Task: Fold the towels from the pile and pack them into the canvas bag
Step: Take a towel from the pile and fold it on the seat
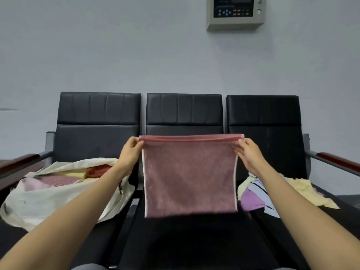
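Head view: your left hand [131, 151] and right hand [247, 152] pinch the pink towel's [190, 176] top corners midair; loosen either pinch and it likely drops unfolded.

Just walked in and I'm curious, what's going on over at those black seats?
A person holds a pink towel up by its top corners, the left hand and right hand each pinching one, so it hangs above the middle seat. On the left, the canvas bag already holds several packed towels. On the right, a loose pile waits unfolded.
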`<state>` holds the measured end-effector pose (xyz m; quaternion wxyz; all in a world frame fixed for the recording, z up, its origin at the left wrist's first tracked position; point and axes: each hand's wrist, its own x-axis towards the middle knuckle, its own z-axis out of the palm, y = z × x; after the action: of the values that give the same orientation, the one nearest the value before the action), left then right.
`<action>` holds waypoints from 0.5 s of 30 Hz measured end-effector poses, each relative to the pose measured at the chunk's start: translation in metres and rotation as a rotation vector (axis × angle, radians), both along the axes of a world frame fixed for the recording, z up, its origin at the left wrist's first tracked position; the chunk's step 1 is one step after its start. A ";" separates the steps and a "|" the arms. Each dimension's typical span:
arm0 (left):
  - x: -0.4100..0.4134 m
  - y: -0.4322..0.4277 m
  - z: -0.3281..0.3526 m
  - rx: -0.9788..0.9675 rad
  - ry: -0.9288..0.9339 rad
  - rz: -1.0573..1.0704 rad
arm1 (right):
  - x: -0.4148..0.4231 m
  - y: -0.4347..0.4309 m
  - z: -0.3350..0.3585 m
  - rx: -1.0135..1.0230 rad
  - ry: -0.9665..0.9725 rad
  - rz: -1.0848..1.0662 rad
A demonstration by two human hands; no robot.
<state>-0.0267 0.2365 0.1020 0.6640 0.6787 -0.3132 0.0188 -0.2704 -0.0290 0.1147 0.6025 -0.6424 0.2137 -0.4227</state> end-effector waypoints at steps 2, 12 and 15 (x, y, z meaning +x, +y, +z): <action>-0.007 0.002 0.003 -0.074 -0.058 0.028 | 0.000 0.001 0.001 -0.069 -0.016 -0.004; -0.020 0.024 -0.097 0.239 -0.039 0.050 | -0.010 -0.006 -0.080 -0.312 0.416 -0.124; -0.018 0.026 -0.132 0.423 0.019 0.001 | -0.017 0.000 -0.112 -0.338 0.586 -0.099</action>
<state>-0.0448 0.2624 -0.0299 0.5095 0.8033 -0.3036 -0.0534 -0.2871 -0.0292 0.0023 0.3794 -0.8162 0.3355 -0.2781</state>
